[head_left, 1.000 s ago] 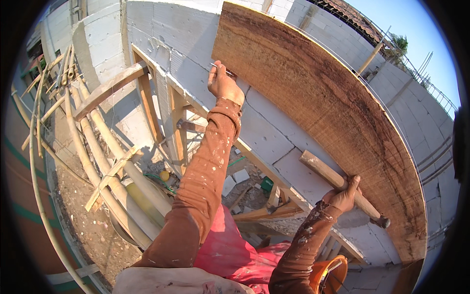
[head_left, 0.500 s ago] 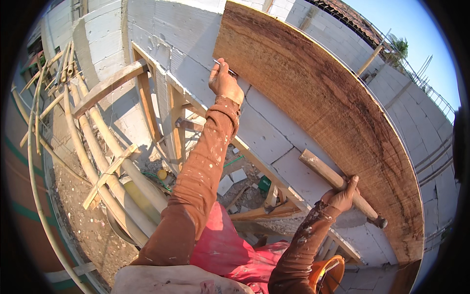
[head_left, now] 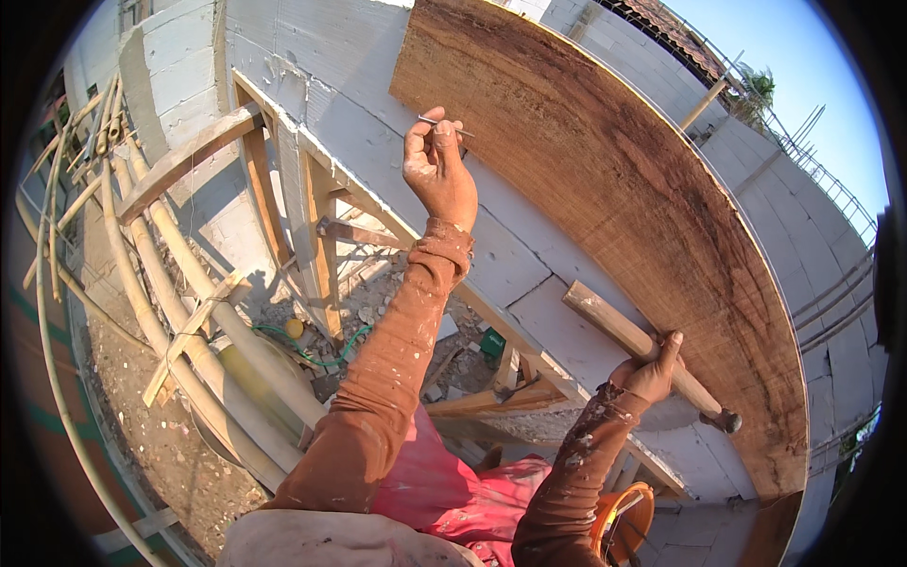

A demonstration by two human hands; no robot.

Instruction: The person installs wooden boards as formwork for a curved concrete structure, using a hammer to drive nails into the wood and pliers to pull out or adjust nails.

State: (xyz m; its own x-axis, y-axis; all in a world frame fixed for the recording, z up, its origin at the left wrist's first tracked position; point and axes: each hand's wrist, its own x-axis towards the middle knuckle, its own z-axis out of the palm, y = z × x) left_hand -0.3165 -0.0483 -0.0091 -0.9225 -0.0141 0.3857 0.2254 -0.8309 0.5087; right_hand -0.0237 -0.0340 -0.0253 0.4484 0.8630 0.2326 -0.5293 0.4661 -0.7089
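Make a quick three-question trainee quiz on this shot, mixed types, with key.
1. True or false: the right hand grips the hammer by its handle.
2. Multiple choice: what does the left hand hold?
A) a paintbrush
B) a nail
C) a trowel
3. Fill in: the bundled bamboo poles lie toward the ____ side of the picture.

Key: 1. True. 2. B. 3. Left.

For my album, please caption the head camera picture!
Left hand pinching a nail, right hand gripping a hammer near a wooden board.
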